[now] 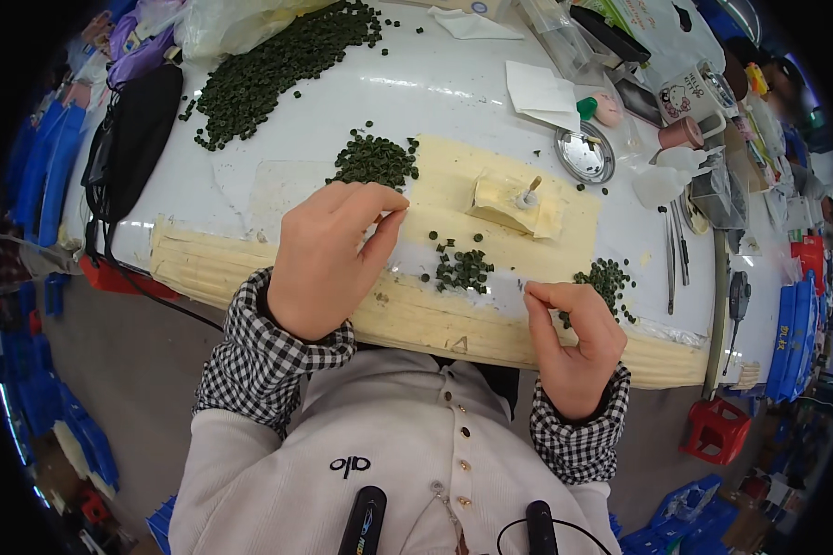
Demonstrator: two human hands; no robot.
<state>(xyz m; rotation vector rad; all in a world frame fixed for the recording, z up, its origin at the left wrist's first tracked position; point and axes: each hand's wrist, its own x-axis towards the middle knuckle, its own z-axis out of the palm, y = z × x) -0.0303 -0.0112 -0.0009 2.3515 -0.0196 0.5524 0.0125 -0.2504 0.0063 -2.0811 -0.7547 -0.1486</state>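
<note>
My left hand (333,254) is closed in a pinch, thumb and index fingertips together just below a pile of small dark green spool-like parts (375,160). Whatever it holds, if anything, is too small to make out. My right hand (578,342) also pinches, its fingertips close to the table's padded front edge; what is between them cannot be made out. Between the hands lies a smaller cluster of green parts (465,268). Beyond it, a yellowish block (514,208) with a short upright peg rests on a pale yellow sheet (444,166). Another group of green parts (606,282) lies beside my right hand.
A large heap of green parts (278,65) spreads at the far left, near a black cloth pouch (143,139). To the right are a round metal dish (584,153), white squeeze bottle (657,185), tweezers (670,264) and folded white paper (541,92). Cream padding (435,333) lines the front edge.
</note>
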